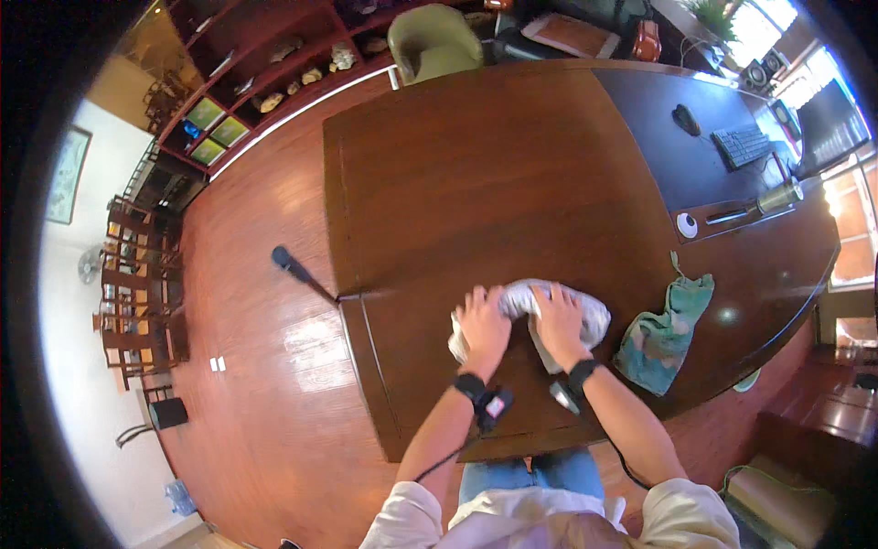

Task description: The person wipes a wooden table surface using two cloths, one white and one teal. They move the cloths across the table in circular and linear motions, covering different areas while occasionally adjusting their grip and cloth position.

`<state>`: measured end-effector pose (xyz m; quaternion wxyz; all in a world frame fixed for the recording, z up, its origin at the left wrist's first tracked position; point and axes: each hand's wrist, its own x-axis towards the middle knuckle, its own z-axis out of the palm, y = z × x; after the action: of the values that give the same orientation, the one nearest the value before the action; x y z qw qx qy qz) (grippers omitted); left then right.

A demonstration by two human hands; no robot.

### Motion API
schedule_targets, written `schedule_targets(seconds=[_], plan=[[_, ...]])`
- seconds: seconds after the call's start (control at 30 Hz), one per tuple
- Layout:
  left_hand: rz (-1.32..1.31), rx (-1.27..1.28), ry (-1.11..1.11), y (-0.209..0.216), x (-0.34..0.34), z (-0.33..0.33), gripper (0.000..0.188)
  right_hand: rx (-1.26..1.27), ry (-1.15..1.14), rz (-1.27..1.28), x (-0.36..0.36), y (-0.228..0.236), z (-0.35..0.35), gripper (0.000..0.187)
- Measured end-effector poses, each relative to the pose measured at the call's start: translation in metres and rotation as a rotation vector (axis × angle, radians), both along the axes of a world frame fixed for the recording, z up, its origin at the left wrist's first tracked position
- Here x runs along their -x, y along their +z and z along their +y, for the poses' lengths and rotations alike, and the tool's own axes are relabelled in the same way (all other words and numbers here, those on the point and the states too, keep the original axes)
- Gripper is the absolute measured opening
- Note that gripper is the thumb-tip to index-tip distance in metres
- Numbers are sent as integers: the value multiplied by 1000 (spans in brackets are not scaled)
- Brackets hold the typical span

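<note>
A pale, whitish-grey rolled cloth bundle (585, 313) lies on the brown wooden desk in front of me, bent in an arch. My left hand (485, 329) grips its left part, with the fingers curled over the top. On the right part rests my right hand (560, 322), its fingers wrapped over the far edge. The underside of the bundle and both thumbs are mostly hidden. To the right of my right hand lies a crumpled green patterned cloth pouch (669, 334) with a cord at its top. Black bands with small devices circle both wrists.
The desk (476, 165) has a dark inset holding a mouse (685, 120), a keyboard (741, 145) and a monitor (832, 128). Near its right side stands a metallic cylinder (780, 196). A microphone (293, 263) juts past the left edge. A green chair (435, 44) stands behind the desk.
</note>
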<state>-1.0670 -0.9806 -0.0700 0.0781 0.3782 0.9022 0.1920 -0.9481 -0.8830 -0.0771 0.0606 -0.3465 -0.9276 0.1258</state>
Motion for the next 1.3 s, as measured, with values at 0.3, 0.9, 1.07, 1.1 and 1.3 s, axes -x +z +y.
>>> schedule_targets(seconds=[0.3,0.9,1.07,1.1,1.3], plan=[[8,-69,90,-9,102,108,38,-3,-45,64,122,-8,116,47],[-244,112,-210,1,-92,-84,38,528,216,-13,-123,23,-34,69],[-281,205,-102,23,-146,-175,40,396,544,-103,-155,45,-22,74],[-214,203,-52,31,-154,-201,40,333,424,-33,-160,51,-14,73],[-177,269,656,100,-208,-385,47,-71,-362,184,-200,60,92,82]])
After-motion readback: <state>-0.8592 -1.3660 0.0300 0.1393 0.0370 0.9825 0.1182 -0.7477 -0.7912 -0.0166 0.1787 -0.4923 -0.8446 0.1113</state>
